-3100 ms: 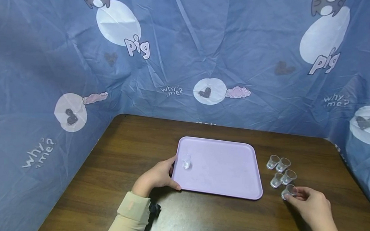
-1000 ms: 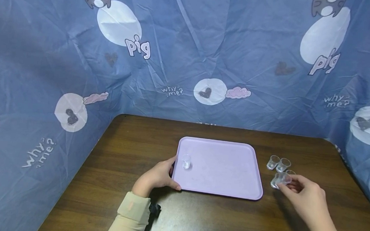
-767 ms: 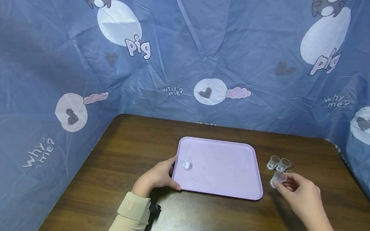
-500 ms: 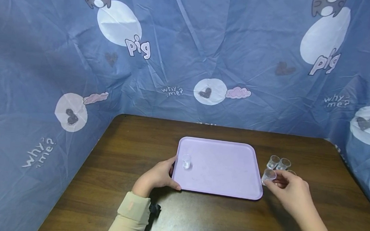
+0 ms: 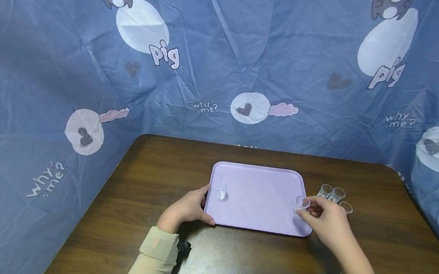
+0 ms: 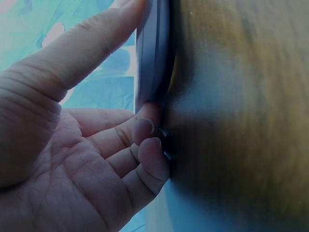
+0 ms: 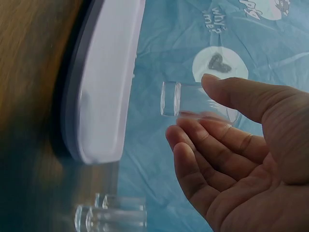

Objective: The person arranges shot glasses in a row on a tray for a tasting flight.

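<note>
- The right hand (image 5: 325,221) is reaching in from the lower right, forearm angled up and to the left, with a beige cuff and a dark wrist strap at the bottom edge of the head view.
- It is pinching a small clear plastic cup (image 5: 302,203) between the thumb and the curled fingertips; in the right wrist view the held cup (image 7: 193,104) is lying between the thumb above and the fingers (image 7: 212,133) below, its open rim pointing away from the palm.
- The cup is being held over the right edge of the lilac tray (image 5: 260,210), near its front right corner; whether it is touching the tray surface cannot be told.
- The left hand (image 5: 186,208) is resting at the tray's left edge, near the front left corner, with the forearm in a beige sleeve (image 5: 153,256) coming up from the bottom.
- In the left wrist view the thumb is lying stretched along the top of the tray rim (image 6: 152,63) while the curled fingertips (image 6: 147,145) are tucking in at its underside, so this hand is gripping the rim.
- A second clear cup (image 5: 221,191) is standing upright on the tray, just beside the left thumb.
- Three more clear cups (image 5: 334,196) are standing grouped on the dark wooden worktop (image 5: 156,179) right of the tray, just beyond the right hand.
</note>
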Tool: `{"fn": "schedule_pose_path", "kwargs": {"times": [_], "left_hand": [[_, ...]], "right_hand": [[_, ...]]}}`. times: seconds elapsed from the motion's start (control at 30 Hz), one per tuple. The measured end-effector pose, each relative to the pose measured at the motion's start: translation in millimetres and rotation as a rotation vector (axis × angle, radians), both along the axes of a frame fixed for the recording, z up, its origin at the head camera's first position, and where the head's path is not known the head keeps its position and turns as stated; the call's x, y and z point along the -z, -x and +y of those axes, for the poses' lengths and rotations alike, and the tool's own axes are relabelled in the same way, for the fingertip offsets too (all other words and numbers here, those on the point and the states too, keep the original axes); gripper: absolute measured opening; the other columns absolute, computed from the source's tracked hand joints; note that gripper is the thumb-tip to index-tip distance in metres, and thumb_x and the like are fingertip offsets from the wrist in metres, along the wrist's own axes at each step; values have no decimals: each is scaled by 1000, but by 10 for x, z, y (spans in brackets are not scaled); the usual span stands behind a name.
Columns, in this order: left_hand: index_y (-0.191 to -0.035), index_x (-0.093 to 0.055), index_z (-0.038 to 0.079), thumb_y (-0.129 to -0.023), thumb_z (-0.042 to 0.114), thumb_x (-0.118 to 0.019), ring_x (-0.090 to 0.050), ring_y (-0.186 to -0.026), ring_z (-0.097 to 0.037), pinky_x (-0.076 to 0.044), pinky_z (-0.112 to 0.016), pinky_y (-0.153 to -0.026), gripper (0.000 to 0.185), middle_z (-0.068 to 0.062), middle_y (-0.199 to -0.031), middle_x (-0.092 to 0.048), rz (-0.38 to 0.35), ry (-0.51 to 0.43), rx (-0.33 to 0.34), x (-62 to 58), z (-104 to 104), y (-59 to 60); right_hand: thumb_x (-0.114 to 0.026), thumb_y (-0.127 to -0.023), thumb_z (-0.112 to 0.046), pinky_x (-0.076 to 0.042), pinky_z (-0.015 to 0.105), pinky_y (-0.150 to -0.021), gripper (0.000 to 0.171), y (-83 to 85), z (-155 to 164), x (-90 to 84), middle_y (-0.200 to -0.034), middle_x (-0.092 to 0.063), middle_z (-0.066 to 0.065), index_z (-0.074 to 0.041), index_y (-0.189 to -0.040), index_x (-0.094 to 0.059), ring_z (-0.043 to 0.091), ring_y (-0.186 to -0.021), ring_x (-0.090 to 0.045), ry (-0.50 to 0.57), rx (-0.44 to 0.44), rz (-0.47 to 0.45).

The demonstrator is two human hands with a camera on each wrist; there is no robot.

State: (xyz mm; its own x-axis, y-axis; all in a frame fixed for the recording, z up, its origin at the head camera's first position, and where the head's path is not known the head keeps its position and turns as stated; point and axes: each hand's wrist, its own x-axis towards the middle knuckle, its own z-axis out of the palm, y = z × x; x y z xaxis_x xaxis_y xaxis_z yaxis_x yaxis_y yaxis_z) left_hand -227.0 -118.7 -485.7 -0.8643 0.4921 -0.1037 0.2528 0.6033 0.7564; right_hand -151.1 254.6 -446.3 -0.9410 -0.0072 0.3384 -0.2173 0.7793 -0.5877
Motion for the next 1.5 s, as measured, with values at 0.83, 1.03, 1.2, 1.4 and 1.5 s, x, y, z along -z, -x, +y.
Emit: {"fn": "schedule_pose_path", "kwargs": {"times": [0.83,1.03,1.2,1.4,1.5], "left_hand": [[-154,-34,-4,-62,11,-99,-60,-79,-20,-50,-39,-76,113,-10,-87,-64,9,10,-6,-22,0,-16],[-154,-35,-3,-63,11,-99,-62,-82,-23,-51,-40,-77,112,-10,-89,-65,4,0,3,-6,-6,-8],[-154,-34,-3,-63,11,-99,-62,-81,-22,-50,-40,-76,113,-9,-88,-65,0,-5,-2,-1,-8,2],[-155,-33,-2,-63,12,-99,-60,-77,-18,-50,-39,-74,115,-7,-85,-65,3,9,-3,8,-11,8],[-156,-32,-2,-63,12,-99,-60,-77,-18,-50,-39,-75,116,-6,-86,-64,-2,16,-7,11,-12,5]], "right_hand": [[-88,-79,-12,-55,38,-69,23,320,-452,40,-83,-72,2,-3,-96,-74,16,-73,-67,41,-77,-79],[-87,-80,-10,-56,39,-70,23,401,-569,120,-86,-72,5,-2,-96,-73,18,-75,-68,82,-123,-98],[-87,-79,-8,-56,38,-70,22,457,-670,169,-85,-72,6,-1,-95,-73,18,-75,-68,106,-161,-115],[-87,-78,-7,-55,35,-70,23,504,-778,214,-82,-70,4,-1,-95,-73,15,-75,-66,119,-177,-136],[-87,-78,-7,-55,35,-70,23,524,-823,236,-82,-71,4,-1,-95,-73,16,-75,-67,131,-183,-141]]}}
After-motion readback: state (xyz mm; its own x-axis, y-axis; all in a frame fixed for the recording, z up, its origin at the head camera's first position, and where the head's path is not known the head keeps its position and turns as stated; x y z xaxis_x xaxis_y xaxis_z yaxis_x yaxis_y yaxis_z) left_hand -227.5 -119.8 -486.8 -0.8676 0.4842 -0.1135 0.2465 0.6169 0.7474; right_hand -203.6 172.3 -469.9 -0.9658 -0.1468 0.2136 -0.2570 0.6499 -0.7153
